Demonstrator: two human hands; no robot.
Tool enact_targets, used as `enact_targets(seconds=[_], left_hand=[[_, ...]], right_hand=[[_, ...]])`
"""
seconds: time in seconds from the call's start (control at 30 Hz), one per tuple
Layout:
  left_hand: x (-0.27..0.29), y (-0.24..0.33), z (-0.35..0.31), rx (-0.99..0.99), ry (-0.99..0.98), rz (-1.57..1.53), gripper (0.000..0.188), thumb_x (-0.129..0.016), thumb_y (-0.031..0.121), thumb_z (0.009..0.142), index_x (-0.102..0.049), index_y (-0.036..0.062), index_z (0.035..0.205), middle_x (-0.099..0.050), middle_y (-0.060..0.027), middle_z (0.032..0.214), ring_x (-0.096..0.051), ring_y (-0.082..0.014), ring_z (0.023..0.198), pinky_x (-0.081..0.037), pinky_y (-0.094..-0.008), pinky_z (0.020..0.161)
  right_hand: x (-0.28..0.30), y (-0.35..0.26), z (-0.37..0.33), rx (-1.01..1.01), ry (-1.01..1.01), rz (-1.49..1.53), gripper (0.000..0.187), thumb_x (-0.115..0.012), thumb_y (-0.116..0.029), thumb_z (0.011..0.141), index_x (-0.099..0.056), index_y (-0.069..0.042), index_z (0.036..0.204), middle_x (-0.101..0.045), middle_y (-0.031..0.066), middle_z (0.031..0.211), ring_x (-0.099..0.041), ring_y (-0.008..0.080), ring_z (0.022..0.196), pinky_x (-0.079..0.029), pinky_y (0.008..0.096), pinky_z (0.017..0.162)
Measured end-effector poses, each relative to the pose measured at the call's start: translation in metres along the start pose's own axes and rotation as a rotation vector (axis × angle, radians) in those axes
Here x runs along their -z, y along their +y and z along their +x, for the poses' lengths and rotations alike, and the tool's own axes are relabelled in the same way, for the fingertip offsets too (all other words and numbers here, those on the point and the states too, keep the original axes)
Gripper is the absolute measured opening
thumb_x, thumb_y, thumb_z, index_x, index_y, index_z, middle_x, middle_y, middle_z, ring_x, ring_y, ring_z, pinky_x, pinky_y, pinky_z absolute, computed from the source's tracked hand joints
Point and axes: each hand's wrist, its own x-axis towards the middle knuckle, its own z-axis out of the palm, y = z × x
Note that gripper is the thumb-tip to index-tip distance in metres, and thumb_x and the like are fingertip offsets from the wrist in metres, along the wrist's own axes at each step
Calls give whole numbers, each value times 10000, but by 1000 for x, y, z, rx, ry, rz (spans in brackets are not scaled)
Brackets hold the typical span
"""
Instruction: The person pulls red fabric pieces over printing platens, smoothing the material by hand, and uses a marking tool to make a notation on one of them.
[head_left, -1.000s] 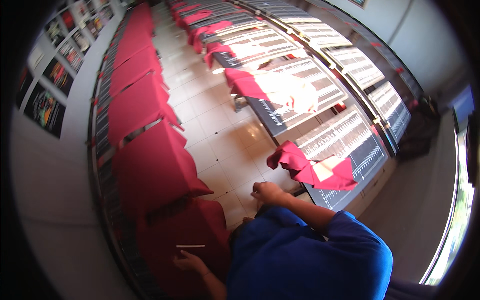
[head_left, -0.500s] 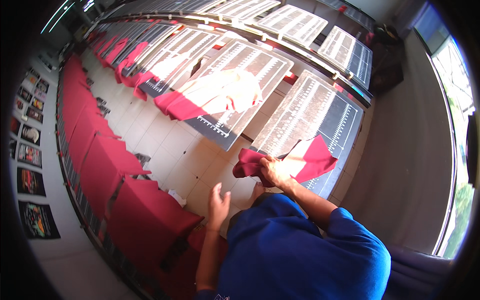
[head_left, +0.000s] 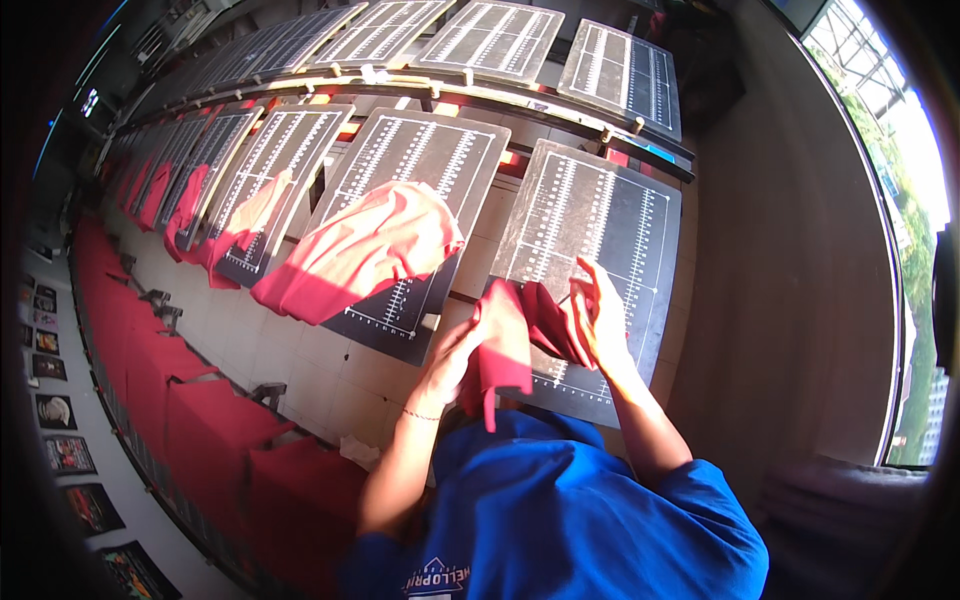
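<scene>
A dark red piece of fabric (head_left: 505, 345) hangs bunched and folded in front of me, over the near end of the closest marked board. My left hand (head_left: 455, 355) is closed on its left side, and a loose flap drops toward my shirt. My right hand (head_left: 604, 318) is at the fabric's right side, against its folds, with the fingers stretched upward and apart. The board (head_left: 620, 215) is dark, with white ruler lines, and carries no other cloth on its visible top.
To the left, another marked board (head_left: 470, 150) has a sunlit red fabric piece (head_left: 365, 250) draped over its near part. More boards with red cloth run off leftward. A rail (head_left: 560, 112) crosses behind; a row of red-covered boards (head_left: 205, 420) stands at lower left. A wall (head_left: 790, 260) rises at right.
My left hand, empty and apart before, now grips the fabric. My right hand has shifted rightward and up, its fingers now stretched out. The fabric is gathered upright, and the view has turned.
</scene>
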Motion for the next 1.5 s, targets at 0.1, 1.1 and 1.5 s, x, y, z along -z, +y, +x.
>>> enact_targets(seconds=[0.1, 1.1, 1.5], left_hand=[[-20, 22, 19, 120, -15, -120, 342, -549, 230, 1034, -587, 28, 1307, -599, -57, 1312, -551, -128, 1211, -429, -306, 1038], [-69, 71, -61, 102, -451, 729, 302, -501, 227, 1056, -644, -39, 1068, -694, -106, 909, -661, -121, 837, -528, -256, 733], [-85, 8, -42, -387, -123, 592, 100, -657, 45, 946, -619, -36, 991, -726, -126, 911, -703, -166, 852, -541, -295, 751]], right_hand=[[5, -26, -35, -215, -247, 371, 220, -610, -78, 973, -571, 6, 1172, -641, 66, 992, -598, 104, 862, -501, 255, 758], [-12, -57, -112, -544, 32, 1012, 155, -646, -196, 942, -707, -54, 959, -612, -14, 782, -505, 71, 686, -402, 245, 639], [-2, -47, -118, -453, 3, 804, 149, -690, -139, 924, -701, -11, 1000, -632, -12, 825, -549, 102, 719, -453, 263, 688]])
